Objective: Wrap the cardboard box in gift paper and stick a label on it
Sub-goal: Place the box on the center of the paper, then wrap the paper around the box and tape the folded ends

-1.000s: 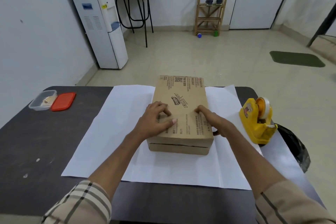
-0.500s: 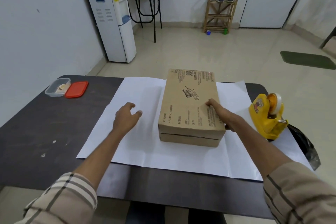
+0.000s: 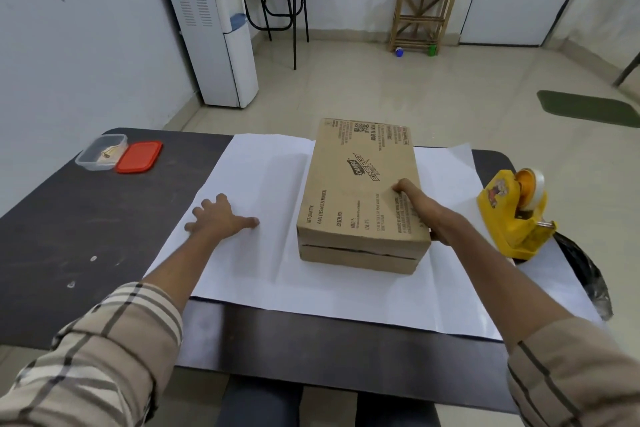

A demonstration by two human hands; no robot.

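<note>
Cardboard box (image 3: 360, 191) lies flat on white gift paper (image 3: 263, 253): left of the box, the left hand (image 3: 221, 218) presses the gift paper, fingers straight and spread; the right hand (image 3: 412, 204) clasps the box's right edge, fingers bent; a yellow tape dispenser (image 3: 512, 215) stands right of the box.

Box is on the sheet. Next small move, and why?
Probably pinch the left edge of the gift paper with the left hand and fold it over the cardboard box: the paper lies flat, the box top is bare, the right hand holds it.
</note>
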